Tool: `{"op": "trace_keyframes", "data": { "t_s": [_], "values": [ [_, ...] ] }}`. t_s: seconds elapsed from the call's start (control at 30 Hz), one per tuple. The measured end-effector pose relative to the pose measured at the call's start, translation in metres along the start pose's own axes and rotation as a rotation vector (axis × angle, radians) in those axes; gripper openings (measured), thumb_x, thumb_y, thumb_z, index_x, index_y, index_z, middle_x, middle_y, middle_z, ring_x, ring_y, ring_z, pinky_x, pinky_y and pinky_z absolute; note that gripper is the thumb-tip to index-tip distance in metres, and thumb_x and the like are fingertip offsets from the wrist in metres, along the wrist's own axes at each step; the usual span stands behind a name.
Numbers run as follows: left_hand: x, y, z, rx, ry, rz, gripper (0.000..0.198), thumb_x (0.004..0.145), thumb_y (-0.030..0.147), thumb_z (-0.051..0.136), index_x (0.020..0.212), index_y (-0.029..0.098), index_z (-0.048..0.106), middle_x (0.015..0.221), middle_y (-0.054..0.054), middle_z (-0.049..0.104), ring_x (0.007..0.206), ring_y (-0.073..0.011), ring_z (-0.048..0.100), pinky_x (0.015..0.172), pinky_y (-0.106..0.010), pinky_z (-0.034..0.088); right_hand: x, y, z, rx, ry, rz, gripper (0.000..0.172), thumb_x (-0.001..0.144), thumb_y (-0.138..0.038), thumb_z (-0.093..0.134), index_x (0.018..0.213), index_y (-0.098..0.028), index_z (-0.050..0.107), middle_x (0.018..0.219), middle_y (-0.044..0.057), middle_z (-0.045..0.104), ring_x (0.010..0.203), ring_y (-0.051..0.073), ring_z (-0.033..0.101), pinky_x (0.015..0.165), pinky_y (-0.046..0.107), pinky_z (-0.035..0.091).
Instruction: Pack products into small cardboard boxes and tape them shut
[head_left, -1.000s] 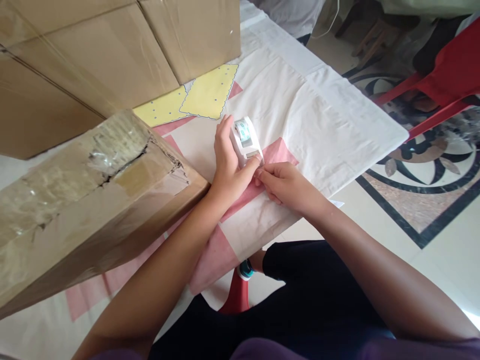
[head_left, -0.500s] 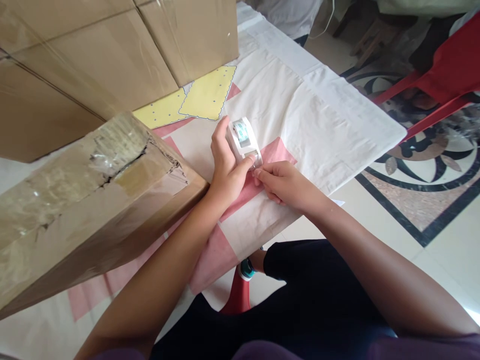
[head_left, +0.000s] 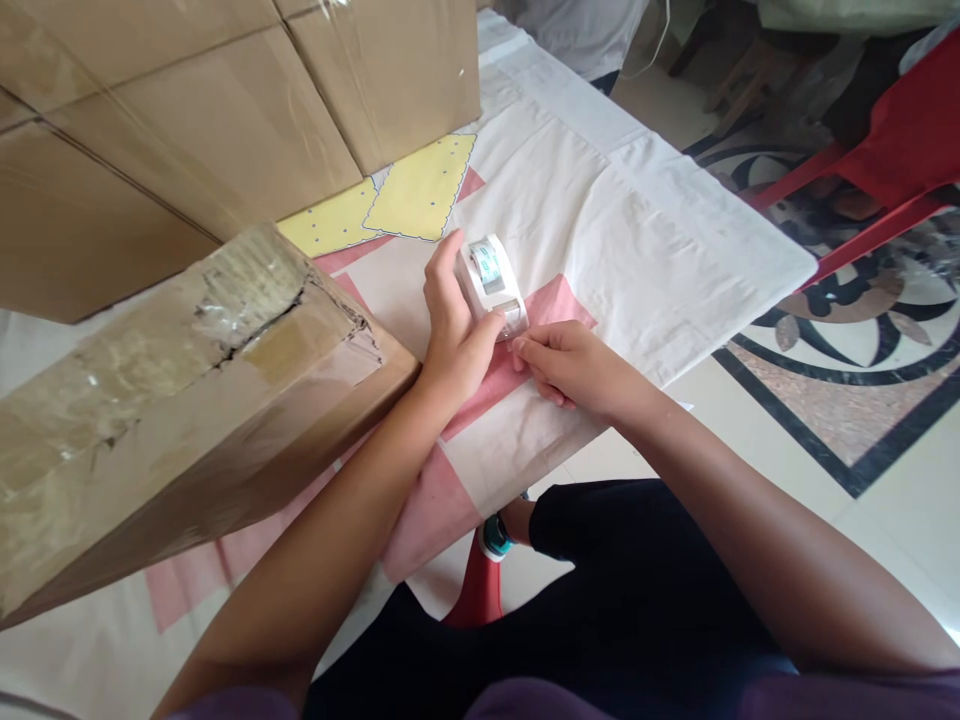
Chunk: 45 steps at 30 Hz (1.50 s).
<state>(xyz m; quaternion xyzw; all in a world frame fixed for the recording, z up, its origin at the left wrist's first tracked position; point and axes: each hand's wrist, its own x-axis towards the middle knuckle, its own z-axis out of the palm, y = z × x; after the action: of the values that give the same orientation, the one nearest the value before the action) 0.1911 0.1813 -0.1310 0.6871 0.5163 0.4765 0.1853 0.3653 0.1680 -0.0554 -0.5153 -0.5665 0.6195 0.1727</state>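
Note:
A small white tape dispenser with a roll of clear tape in it is held by my left hand, thumb on its near end and fingers along its far left side. My right hand is closed in a pinch right at the dispenser's near end. What lies between the right thumb and finger is too small to see clearly; it looks like the tape's end. Both hands are above the red-and-white cloth on the table.
A worn, taped cardboard box stands close to my left forearm. Large cardboard boxes are stacked behind it. Yellow scalloped paper sheets lie at their foot. A red chair stands to the right, beyond the table's edge.
The view has shifted very slightly. My hands and the tape dispenser hold almost the same pose, the right hand still pinched at its near end.

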Motion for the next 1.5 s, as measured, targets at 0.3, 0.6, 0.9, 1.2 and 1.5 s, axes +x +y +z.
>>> {"op": "trace_keyframes", "data": {
  "t_s": [0.3,0.6,0.9,1.2,1.5],
  "values": [
    [0.003,0.005,0.000,-0.028,0.048,0.113,0.058,0.103,0.047,0.044,0.155,0.042,0.019,0.165,-0.005,0.030,0.157,-0.0271,0.028,0.130,-0.049,0.029,0.003,0.005,-0.001,0.011,-0.025,-0.015,0.036,0.101,-0.031,0.059,0.067,-0.020,0.055,0.040,-0.005,0.044,0.035,0.009,0.037,0.038,0.024,0.029],
    [0.007,-0.004,0.003,-0.176,0.047,0.101,0.064,0.097,0.061,0.056,0.152,0.040,0.030,0.161,-0.006,0.034,0.157,-0.0325,0.027,0.129,-0.051,0.026,0.003,0.003,-0.002,0.003,-0.040,0.003,0.034,0.102,-0.025,0.055,0.069,-0.019,0.054,0.041,-0.005,0.046,0.035,0.008,0.038,0.038,0.021,0.031],
    [0.010,-0.005,0.001,-0.175,0.040,0.094,0.071,0.088,0.064,0.068,0.149,0.044,0.037,0.158,-0.004,0.038,0.151,-0.0341,0.033,0.128,-0.053,0.028,0.004,0.005,0.000,-0.006,-0.019,0.012,0.033,0.102,-0.022,0.053,0.069,-0.020,0.054,0.039,-0.005,0.046,0.034,0.008,0.038,0.036,0.021,0.030],
    [0.009,-0.002,0.006,-0.227,0.110,0.067,0.078,0.087,0.071,0.067,0.152,0.040,0.035,0.156,-0.007,0.038,0.155,-0.0361,0.029,0.127,-0.054,0.028,0.004,0.002,0.001,0.006,-0.012,0.029,0.034,0.102,-0.021,0.052,0.068,-0.020,0.053,0.040,-0.005,0.044,0.033,0.007,0.036,0.035,0.020,0.027],
    [0.010,-0.005,0.007,-0.212,0.087,0.131,0.074,0.092,0.063,0.065,0.154,0.040,0.032,0.160,-0.007,0.037,0.156,-0.0353,0.029,0.130,-0.054,0.023,0.005,0.007,-0.002,-0.010,-0.006,0.026,0.029,0.100,-0.032,0.058,0.073,-0.020,0.056,0.041,-0.005,0.043,0.034,0.008,0.037,0.035,0.021,0.026]
  ]
}}
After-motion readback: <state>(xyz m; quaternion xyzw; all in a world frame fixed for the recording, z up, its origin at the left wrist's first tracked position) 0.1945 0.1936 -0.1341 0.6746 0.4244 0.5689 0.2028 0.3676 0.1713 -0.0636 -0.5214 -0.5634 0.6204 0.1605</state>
